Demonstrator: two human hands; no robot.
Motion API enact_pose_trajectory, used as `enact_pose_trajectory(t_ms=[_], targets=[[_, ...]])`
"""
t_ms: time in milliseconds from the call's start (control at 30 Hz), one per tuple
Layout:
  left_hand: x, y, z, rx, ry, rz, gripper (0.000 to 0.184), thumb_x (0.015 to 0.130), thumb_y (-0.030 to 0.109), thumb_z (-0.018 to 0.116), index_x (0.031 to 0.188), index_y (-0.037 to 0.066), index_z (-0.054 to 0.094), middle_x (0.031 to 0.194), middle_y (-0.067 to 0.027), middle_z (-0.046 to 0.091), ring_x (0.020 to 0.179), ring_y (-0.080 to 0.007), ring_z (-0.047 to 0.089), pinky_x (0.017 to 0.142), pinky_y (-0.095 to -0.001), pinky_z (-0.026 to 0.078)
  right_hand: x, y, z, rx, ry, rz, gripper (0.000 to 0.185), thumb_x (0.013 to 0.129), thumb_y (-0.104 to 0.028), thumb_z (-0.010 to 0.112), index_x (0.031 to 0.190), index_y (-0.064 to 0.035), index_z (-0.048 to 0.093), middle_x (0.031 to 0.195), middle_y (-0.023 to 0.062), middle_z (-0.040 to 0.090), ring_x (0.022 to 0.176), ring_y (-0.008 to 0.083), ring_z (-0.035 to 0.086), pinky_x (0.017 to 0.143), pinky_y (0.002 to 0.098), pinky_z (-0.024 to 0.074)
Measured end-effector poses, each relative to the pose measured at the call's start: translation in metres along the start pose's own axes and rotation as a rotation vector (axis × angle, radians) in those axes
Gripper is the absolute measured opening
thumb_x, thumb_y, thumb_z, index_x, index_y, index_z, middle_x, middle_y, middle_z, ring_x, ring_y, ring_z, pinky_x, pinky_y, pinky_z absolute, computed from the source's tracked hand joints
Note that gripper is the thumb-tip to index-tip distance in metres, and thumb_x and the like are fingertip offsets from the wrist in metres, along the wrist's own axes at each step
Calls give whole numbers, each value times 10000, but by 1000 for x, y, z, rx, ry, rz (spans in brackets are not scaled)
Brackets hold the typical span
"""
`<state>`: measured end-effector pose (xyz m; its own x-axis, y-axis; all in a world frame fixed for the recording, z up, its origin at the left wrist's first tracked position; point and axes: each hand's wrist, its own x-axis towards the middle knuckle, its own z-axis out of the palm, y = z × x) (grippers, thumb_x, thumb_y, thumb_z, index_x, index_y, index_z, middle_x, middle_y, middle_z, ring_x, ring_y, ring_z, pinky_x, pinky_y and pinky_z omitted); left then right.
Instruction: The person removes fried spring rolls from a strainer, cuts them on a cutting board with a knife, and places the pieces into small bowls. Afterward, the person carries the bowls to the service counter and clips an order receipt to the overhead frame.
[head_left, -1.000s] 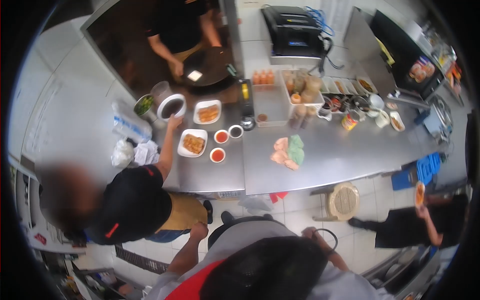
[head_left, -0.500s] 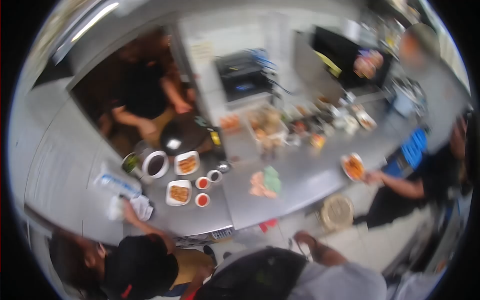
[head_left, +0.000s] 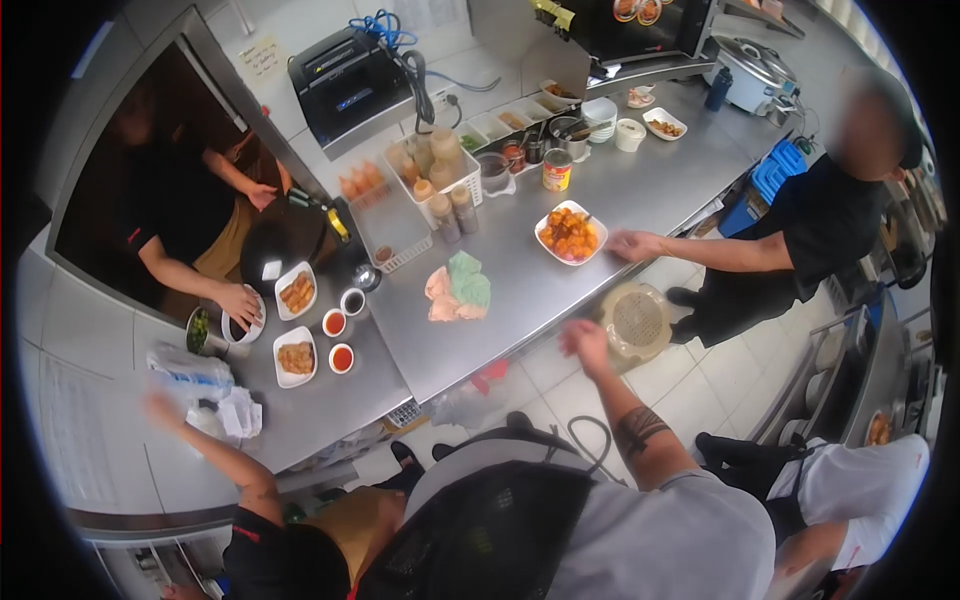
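Observation:
My right hand (head_left: 584, 341) is in the air just off the counter's front edge, its fingers loosely apart and nothing visible in it. Nearest to it on the steel counter (head_left: 510, 315) stands a white bowl of orange-sauced food (head_left: 570, 234). A co-worker's hand (head_left: 637, 246) is beside that bowl's right side. Pink and green cloths (head_left: 460, 288) lie crumpled left of the bowl. My left hand is not visible; my black apron and grey shirt fill the bottom middle.
Dishes of fried food (head_left: 296, 358), red sauce cups (head_left: 342, 357) and a dark sauce cup (head_left: 352, 301) stand left. Squeeze bottles (head_left: 446, 148) and a can (head_left: 557, 170) line the back. Below is a beige stool (head_left: 637, 320). Co-workers stand left, right and behind the window.
The view has turned right and sharpened. The co-worker has set the bowl on the counter, nearer the cloths. My right hand has moved forward. The left co-worker's hand has lifted off the white packets.

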<state>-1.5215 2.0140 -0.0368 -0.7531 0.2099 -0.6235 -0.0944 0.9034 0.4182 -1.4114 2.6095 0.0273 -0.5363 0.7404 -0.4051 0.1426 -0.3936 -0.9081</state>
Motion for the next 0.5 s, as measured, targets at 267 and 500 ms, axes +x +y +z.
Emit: enact_pose_trajectory(t_ms=[267, 500], targets=[[-12, 35, 5, -105, 2, 17, 302, 894, 178, 600, 1127, 21, 713, 1008, -211, 735, 921, -335, 725, 815, -416, 561, 74, -63, 21, 300, 75, 37, 414, 976, -147, 592, 1321, 71, 526, 1046, 162, 666, 821, 221, 675, 679, 351, 583], [-23, 21, 23, -195, 84, -65, 271, 881, 130, 603, 1089, 21, 739, 1000, -211, 742, 916, -356, 731, 835, -407, 564, 90, -75, 34, 176, 44, 87, 520, 945, -65, 536, 1435, 87, 449, 1091, 186, 660, 845, 244, 683, 672, 368, 602]])
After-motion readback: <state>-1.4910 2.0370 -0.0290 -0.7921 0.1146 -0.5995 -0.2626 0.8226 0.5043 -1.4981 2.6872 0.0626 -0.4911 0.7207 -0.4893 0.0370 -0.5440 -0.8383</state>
